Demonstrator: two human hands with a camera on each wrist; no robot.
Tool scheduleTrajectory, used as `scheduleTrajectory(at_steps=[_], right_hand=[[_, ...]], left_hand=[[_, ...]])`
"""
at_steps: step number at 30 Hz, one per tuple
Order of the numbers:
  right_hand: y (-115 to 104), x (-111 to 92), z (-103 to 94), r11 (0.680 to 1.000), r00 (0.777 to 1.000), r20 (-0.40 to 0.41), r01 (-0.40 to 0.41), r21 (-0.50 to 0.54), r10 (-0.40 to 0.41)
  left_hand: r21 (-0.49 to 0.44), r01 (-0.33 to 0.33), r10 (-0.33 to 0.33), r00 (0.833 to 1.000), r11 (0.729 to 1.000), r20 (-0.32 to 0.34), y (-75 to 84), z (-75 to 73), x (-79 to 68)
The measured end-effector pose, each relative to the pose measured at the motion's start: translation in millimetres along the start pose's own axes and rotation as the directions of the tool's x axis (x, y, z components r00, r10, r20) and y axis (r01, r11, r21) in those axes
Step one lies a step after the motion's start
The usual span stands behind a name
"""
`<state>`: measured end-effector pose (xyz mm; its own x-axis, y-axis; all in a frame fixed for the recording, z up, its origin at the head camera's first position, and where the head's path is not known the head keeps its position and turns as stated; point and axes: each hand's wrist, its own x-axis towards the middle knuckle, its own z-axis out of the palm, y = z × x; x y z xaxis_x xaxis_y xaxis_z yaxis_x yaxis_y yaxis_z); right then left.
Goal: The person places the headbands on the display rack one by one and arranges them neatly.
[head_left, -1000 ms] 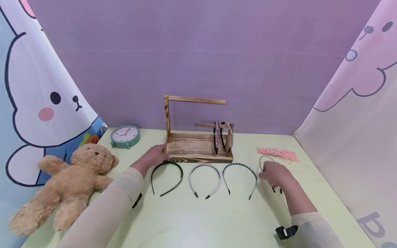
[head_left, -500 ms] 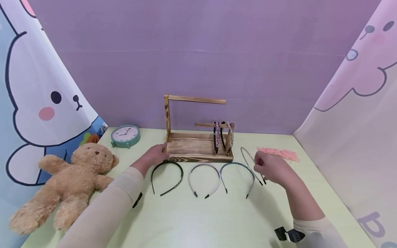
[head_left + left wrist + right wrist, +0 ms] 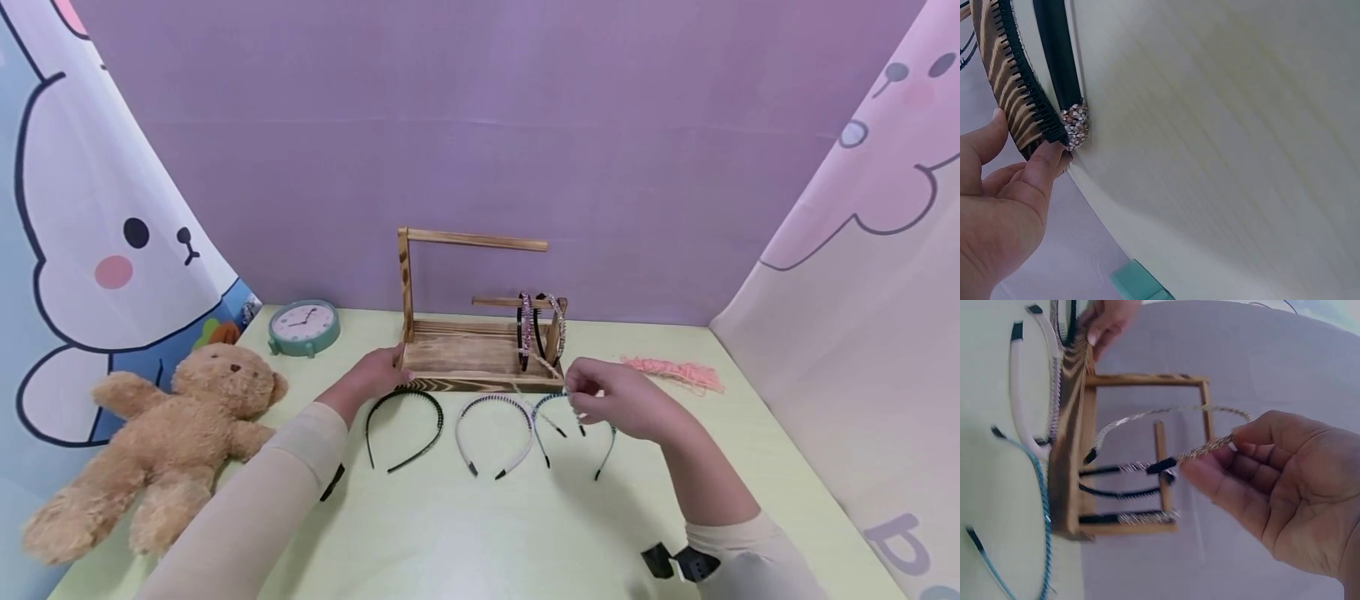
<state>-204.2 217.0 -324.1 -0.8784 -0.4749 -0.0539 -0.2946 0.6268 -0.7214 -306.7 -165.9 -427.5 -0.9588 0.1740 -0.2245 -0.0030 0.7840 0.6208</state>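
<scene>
My left hand [image 3: 369,377] grips the left front corner of the wooden stand [image 3: 480,386], thumb and fingers on either side of it in the left wrist view. My right hand [image 3: 615,396] pinches a thin, sparkly gold-silver headband [image 3: 1204,449] near one black-tipped end. That headband is lifted in front of the stand's right part, its loop toward the rack. On the short lower bar hang a pink glittery headband [image 3: 525,333] and a silver one [image 3: 558,329]. Before the stand lie a black headband [image 3: 439,417], a white one [image 3: 459,429] and a blue one [image 3: 537,425], partly behind my right hand.
The stand's longer upper bar [image 3: 480,241] holds nothing. A teddy bear [image 3: 180,442] lies at the left, with a green round clock [image 3: 303,327] behind it. Pink yarn [image 3: 675,372] lies at the right. A purple cloth [image 3: 480,150] hangs behind the table.
My right hand has lifted the gold-silver headband off the table at the right and carried it left toward the stand. The blue headband shifted slightly left. My left hand stays in place.
</scene>
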Motion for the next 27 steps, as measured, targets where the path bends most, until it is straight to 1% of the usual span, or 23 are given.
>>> scheduleTrajectory(at_steps=[3, 7, 11, 15, 18, 23, 27], right_hand=[[-2, 13, 10.6, 0.996, 0.999, 0.006, 0.045, 0.077, -0.046], [-6, 31, 26.4, 0.989, 0.995, -0.027, 0.094, 0.115, -0.092], [-8, 50, 42.9, 0.988, 0.985, -0.115, 0.14, 0.071, -0.132], [-8, 69, 59.2, 0.983, 0.959, -0.225, 0.181, 0.011, -0.174], [-7, 80, 70.1, 0.984, 0.943, -0.286, 0.176, 0.0, -0.168], [-4, 98, 83.8, 0.993, 0.928, -0.358, 0.117, 0.007, -0.107], [1, 110, 90.2, 0.994, 0.904, -0.417, 0.107, -0.004, -0.099]], left_hand=[[0.004, 0.0, 0.0, 1.0, 1.0, 0.001, -0.1, 0.3, -0.2], [0.011, -0.004, 0.004, 1.0, 1.0, 0.003, -0.5, 0.5, -0.2], [0.01, -0.008, 0.008, 1.0, 1.0, 0.003, -0.4, 0.2, 0.1], [0.017, -0.013, 0.013, 1.0, 1.0, -0.001, -1.3, 0.8, 1.6], [0.019, -0.014, 0.014, 1.0, 1.0, -0.005, -2.3, 1.2, 2.6], [0.017, -0.009, 0.009, 1.0, 1.0, -0.005, -2.6, 1.0, 3.2], [0.016, -0.004, 0.004, 1.0, 1.0, -0.005, -3.1, 0.9, 3.4]])
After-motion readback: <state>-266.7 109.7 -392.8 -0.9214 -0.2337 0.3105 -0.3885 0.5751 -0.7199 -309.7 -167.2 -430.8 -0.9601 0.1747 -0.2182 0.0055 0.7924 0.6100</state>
